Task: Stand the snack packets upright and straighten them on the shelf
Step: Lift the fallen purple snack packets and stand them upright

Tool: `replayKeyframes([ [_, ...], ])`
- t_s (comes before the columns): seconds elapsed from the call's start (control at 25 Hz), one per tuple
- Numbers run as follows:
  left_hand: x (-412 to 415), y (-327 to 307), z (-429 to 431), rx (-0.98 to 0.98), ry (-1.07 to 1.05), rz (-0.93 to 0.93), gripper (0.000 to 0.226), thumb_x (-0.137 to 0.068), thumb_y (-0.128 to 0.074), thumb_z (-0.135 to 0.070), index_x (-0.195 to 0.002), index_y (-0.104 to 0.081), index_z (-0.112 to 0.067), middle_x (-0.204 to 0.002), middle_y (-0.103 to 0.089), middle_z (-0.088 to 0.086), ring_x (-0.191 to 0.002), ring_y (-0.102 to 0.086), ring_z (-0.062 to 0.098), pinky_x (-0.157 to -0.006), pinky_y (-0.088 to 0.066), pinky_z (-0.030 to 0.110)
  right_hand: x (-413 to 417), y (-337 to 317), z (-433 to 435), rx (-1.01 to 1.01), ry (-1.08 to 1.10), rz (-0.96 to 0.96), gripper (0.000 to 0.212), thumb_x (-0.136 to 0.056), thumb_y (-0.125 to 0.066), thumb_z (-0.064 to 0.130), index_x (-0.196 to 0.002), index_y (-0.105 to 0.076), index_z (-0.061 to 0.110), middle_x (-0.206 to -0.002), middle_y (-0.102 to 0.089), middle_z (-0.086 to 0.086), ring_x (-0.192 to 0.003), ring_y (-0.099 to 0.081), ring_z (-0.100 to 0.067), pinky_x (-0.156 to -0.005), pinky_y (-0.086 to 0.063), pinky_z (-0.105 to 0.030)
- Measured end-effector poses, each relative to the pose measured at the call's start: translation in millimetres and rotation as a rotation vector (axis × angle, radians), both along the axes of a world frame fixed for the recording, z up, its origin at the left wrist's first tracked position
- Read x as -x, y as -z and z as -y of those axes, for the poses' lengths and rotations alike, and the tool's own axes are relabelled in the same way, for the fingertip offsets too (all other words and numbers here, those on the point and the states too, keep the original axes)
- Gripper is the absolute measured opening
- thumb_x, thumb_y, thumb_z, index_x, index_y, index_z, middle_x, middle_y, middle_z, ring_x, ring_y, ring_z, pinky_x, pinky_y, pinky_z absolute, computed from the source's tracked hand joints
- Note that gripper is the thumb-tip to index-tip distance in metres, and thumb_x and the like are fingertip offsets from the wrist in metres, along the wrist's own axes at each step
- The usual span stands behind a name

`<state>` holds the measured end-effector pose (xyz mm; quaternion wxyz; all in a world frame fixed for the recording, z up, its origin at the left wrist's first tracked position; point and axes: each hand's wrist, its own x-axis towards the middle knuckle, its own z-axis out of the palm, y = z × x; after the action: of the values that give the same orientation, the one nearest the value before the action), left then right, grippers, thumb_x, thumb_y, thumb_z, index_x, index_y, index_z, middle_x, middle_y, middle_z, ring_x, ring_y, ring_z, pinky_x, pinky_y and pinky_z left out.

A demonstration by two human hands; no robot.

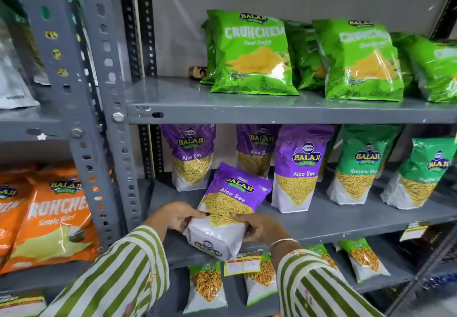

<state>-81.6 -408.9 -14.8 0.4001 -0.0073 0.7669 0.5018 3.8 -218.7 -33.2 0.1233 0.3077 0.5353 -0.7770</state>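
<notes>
Striped sleeves (123, 274) nearest | left hand (176, 215), right hand (259, 227) clamp tilted Aloo Sev packet (227, 208) over shelf front edge (346, 230) | we judge: apparently overhanging, may fall.

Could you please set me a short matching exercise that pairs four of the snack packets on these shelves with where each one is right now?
Packets:
1. Crunchex Chaat Chaska packet
2. held Aloo Sev packet
3. Ratlami Sev packet
4. orange Crunchex packet

Places:
A. middle shelf, standing right of the purple packets
B. neighbouring rack on the left
C. top shelf
D. tilted between the left hand and right hand at the middle shelf's front

Pairs: 1-C, 2-D, 3-A, 4-B
</notes>
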Motion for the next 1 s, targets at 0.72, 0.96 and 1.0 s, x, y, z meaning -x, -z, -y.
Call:
replayKeyframes([
  [0.72,2,10,-41,-0.131,-0.359,-0.645,0.055,-0.06,-0.079,0.012,-0.11,-0.057,0.013,-0.113,-0.067,0.026,-0.092,-0.057,0.017,-0.076,-0.047,0.031,55,-42,-42,-0.631,-0.143,-0.537,0.081,-0.057,-0.08,-0.017,-0.128,-0.043,-0.003,-0.125,-0.059,-0.026,-0.118,-0.055,-0.036,-0.101,-0.047,-0.048],
  [0.96,35,35,-47,-0.081,-0.414,-0.73,0.053,-0.059,-0.079,0.009,-0.108,-0.059,0.008,-0.109,-0.069,0.024,-0.092,-0.061,0.021,-0.082,-0.052,0.039,90,-20,-41,-0.766,-0.136,-0.596,0.082,-0.053,-0.084,-0.012,-0.126,-0.048,0.001,-0.119,-0.064,-0.018,-0.101,-0.057,-0.019,-0.083,-0.049,-0.018],
  [1.0,36,40,-48,-0.082,-0.426,-0.725,0.052,-0.06,-0.078,0.01,-0.108,-0.059,0.007,-0.109,-0.069,0.025,-0.094,-0.063,0.023,-0.084,-0.052,0.042,92,-16,-40,-0.771,-0.135,-0.594,0.082,-0.053,-0.083,-0.012,-0.126,-0.048,0.002,-0.119,-0.065,-0.017,-0.1,-0.056,-0.017,-0.081,-0.049,-0.018],
])
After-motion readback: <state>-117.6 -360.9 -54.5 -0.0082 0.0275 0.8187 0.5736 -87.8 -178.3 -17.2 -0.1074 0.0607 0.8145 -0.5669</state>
